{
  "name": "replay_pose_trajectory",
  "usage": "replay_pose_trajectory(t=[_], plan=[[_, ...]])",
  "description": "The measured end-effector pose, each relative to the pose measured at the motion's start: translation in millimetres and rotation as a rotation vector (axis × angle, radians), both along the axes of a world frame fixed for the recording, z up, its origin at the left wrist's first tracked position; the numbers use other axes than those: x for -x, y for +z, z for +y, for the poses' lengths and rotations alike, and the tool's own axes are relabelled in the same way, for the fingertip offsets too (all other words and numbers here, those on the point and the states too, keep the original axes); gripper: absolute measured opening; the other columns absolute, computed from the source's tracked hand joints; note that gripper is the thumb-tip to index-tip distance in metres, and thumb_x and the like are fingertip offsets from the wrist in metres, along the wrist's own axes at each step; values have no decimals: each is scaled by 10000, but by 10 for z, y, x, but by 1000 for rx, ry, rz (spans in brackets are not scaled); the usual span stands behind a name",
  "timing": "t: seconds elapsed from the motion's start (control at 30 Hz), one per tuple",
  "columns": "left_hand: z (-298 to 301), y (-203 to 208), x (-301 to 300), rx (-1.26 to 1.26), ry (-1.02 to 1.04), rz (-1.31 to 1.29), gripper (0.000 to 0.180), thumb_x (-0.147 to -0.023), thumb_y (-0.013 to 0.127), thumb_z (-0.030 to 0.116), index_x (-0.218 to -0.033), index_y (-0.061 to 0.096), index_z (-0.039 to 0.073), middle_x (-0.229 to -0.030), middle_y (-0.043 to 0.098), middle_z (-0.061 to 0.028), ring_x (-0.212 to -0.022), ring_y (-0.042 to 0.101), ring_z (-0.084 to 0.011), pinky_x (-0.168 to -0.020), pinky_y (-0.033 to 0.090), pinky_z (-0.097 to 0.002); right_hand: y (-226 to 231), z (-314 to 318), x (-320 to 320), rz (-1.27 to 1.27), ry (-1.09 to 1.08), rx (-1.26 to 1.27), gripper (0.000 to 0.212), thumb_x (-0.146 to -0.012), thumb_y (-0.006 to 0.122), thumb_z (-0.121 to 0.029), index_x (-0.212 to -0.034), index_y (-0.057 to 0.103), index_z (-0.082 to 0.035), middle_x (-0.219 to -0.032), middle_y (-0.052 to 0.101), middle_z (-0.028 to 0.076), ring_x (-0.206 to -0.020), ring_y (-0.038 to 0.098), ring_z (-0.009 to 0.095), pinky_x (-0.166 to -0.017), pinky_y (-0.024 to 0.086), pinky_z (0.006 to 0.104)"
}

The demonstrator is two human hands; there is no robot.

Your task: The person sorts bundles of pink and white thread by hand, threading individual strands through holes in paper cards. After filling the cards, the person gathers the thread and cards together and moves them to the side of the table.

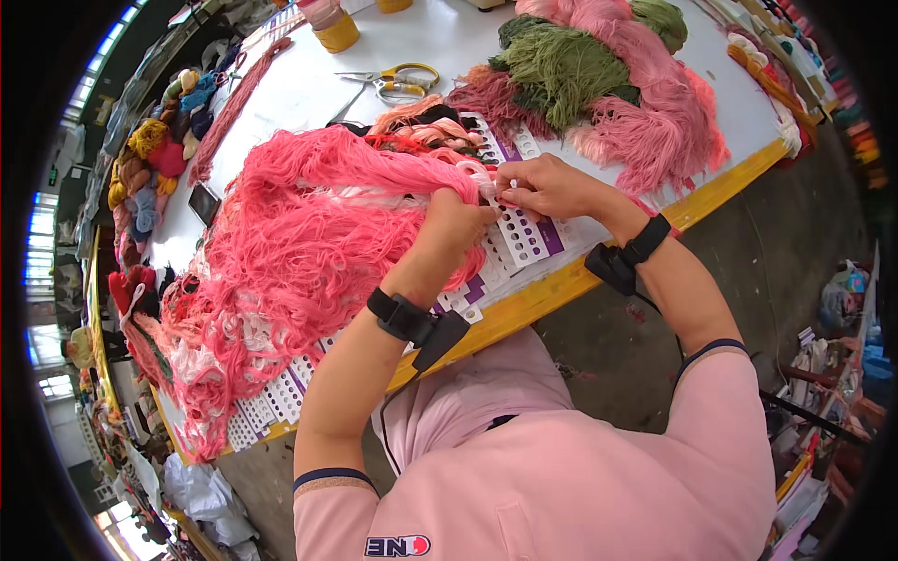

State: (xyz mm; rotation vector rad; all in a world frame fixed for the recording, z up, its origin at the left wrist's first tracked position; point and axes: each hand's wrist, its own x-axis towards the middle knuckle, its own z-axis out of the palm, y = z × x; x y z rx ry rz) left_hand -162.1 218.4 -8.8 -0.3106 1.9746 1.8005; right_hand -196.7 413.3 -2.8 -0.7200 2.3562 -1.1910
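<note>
A large loose heap of bright pink thread (309, 224) spreads over the left and middle of the table. My left hand (452, 224) is closed on the strands at the heap's right end. Just to its right, my right hand (552, 192) is pinched at the upper end of a white card with punched holes (520, 236), beside a pale pink loop of thread. What lies between the right fingertips is too small to make out. The two hands are close together. More punched cards with purple bands lie under the heap and along the table's front edge.
Yellow-handled scissors (404, 84) lie beyond the heap. At the back right are green thread (566, 70) and dusty pink skeins (655, 122). A yellow cone (337, 35) stands at the far edge, and a dark phone-like object (204, 203) lies left. The table has a yellow edge (730, 184).
</note>
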Motion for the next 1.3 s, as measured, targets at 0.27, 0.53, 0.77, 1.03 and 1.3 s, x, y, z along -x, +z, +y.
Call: replay_pose_trajectory(t=[0.27, 0.53, 0.77, 1.03, 1.3], plan=[[-52, -5, 17, -117, -45, -15, 47, -836, 672, 25, -805, 651, -3, -673, 615, -40, -507, 503, -104, -457, 361, -246, 65, -233, -156, 606, 108, -354, 91, -862, 576, -136, -929, 569, -75, -728, 645, 176, -679, 625, 392, -608, 483, 463], [-92, -48, 15, -150, -77, 47, 53, -857, 631, 25, -865, 650, -24, -669, 635, -52, -516, 598, -133, -463, 404, -267, -66, -105, -54, 423, 18, -126, 123, -866, 611, -164, -938, 578, -70, -752, 649, 186, -741, 621, 417, -667, 483, 493], [-62, -54, 60, -236, -34, 26, 57, -840, 596, -27, -883, 633, -30, -733, 646, -71, -574, 631, -146, -493, 439, -245, -145, -50, -18, 381, 9, -8, 123, -880, 614, -167, -952, 588, -71, -752, 652, 170, -723, 632, 382, -651, 489, 452], [17, -185, 93, -145, -5, 130, 85, -821, 615, 3, -884, 640, -48, -721, 655, -83, -533, 648, -174, -453, 466, -275, -116, -72, -14, 395, 35, -32, 120, -894, 604, -169, -962, 588, -72, -744, 654, 155, -716, 640, 359, -657, 488, 430], [-305, 51, 88, 312, -165, 152, 131, -870, 638, 69, -883, 686, -53, -733, 697, -113, -528, 634, -150, -506, 510, -264, -20, -3, 18, 229, 64, -88, 191, -849, 683, -192, -947, 591, -56, -745, 648, 132, -706, 637, 313, -631, 473, 392]])
